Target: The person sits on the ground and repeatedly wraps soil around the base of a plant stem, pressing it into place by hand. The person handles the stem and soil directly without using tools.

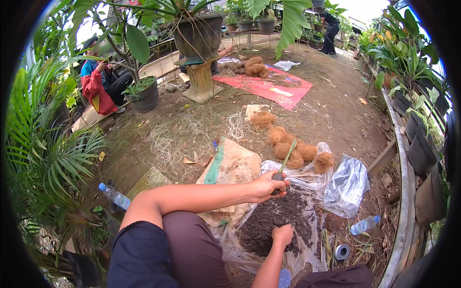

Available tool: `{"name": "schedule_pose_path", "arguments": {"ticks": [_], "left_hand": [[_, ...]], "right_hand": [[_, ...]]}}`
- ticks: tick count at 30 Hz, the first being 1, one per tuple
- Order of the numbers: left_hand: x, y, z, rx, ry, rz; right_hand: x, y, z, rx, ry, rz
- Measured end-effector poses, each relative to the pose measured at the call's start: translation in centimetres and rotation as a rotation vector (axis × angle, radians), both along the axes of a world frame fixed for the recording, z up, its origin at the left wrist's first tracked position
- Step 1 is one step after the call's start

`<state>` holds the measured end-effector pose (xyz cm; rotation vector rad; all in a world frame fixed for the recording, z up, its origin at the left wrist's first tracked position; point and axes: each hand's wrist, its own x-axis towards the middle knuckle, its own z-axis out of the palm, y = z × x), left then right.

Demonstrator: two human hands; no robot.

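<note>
In my left hand [268,187] is a green plant stem [288,158], held upright and tilted slightly right. A dark clump [277,178], which looks like packed soil, surrounds the lower end of the stem, and my fingers wrap around it. Below it, my right hand [282,234] rests on loose dark soil [261,230], its fingers curled down and mostly hidden. That soil is heaped on a clear plastic sheet [234,248] in front of my knees. Brown coconut-fibre balls [295,159] lie just beyond the soil, some against the plastic.
A woven sack [234,158] lies beside the soil. Right are a plastic bag [345,187], a water bottle [365,225] and a grey roll [342,252]. Another bottle [115,196] lies left. Tangled string [173,144] covers ground ahead, before a red sheet [266,86]. A person [97,82] sits far left.
</note>
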<state>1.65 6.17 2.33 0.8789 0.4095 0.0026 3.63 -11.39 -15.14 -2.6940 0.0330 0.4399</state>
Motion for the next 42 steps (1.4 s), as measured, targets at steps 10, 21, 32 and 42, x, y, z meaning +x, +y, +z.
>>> {"name": "schedule_pose_path", "arguments": {"ticks": [10,21,32,42], "left_hand": [[-0.2,0.7,-0.8,0.049,-0.146,-0.105],[0.0,1.9,-1.3,-0.213,0.036,0.048],[-0.4,1.3,-1.1,-0.086,0.026,0.028],[-1.0,-0.2,-1.2,0.177,0.182,0.16]], "right_hand": [[2.4,0.2,0.7,0.612,-0.006,0.07],[1.2,3.0,8.8,1.026,-0.169,0.063],[-1.6,3.5,15.5,1.428,-0.222,0.002],[-3.2,4.8,15.9,1.137,-0.433,0.174]]}}
